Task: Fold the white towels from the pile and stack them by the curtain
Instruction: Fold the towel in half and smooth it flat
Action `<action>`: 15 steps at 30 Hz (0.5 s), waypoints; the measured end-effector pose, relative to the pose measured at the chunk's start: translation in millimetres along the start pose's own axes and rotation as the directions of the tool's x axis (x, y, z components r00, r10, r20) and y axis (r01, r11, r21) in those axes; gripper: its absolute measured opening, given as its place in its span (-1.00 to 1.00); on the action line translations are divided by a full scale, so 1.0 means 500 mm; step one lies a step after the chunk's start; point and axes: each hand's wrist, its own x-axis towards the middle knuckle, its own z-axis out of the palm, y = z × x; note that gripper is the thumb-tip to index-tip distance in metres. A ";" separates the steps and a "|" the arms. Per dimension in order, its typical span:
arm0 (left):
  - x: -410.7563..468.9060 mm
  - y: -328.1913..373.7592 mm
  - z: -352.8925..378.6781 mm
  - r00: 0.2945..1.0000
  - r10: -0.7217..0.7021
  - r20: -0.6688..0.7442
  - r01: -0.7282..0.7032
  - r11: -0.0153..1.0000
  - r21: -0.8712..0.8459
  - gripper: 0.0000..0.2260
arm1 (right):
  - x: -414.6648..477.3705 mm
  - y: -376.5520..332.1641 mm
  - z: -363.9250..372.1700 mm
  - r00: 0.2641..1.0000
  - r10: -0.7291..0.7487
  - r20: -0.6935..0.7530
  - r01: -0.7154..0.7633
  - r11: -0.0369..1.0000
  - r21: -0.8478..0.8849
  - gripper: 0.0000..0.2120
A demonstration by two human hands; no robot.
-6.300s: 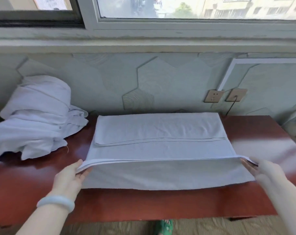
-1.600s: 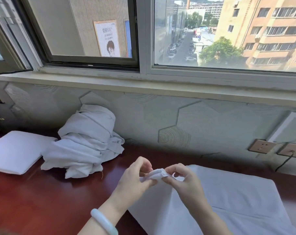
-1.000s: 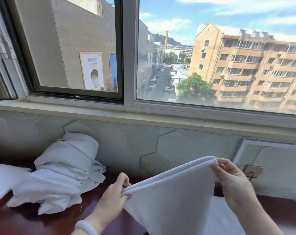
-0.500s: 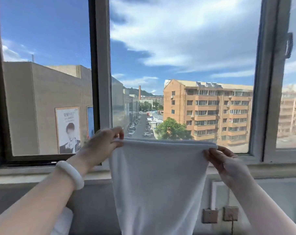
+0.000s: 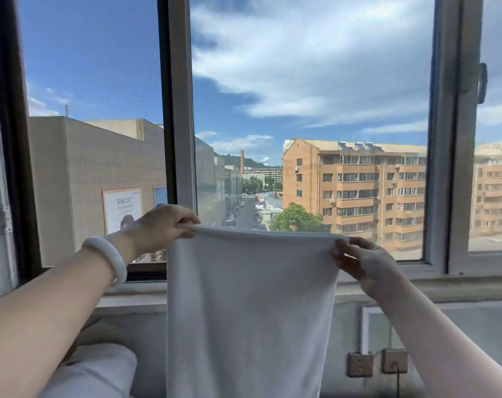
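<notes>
A folded white towel [image 5: 249,311] hangs in the air in front of the window, its top edge stretched level. My left hand [image 5: 160,228] pinches the top left corner, a white bangle on that wrist. At the top right corner my right hand [image 5: 361,262] pinches the towel's edge. The towel's lower end runs out of the frame. The top of the white towel pile [image 5: 100,369] shows at the bottom left, partly behind my left forearm.
A wide window [image 5: 301,110] with a grey sill [image 5: 416,288] fills the view ahead. Two wall sockets [image 5: 377,363] sit on the wall at the lower right, one with a cable. The table is out of sight below.
I lifted the towel off the table, brought its corners together, then raised it to window height. Over the last half second the hands barely moved.
</notes>
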 end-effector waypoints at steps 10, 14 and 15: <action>0.001 0.008 0.027 0.982 -0.086 0.169 0.087 0.996 0.003 -0.89 | 0.002 0.012 0.000 0.998 0.009 0.058 -0.012 0.999 0.037 -0.83; 0.007 0.034 0.063 0.966 -0.076 0.247 0.046 0.991 0.123 -0.95 | 0.006 0.035 0.012 0.999 0.020 0.043 -0.019 1.000 -0.012 -0.89; 0.009 0.035 0.075 0.958 -0.086 0.273 0.052 0.990 0.130 -0.93 | 0.008 0.041 0.014 0.999 0.020 0.039 -0.019 1.000 -0.015 -0.89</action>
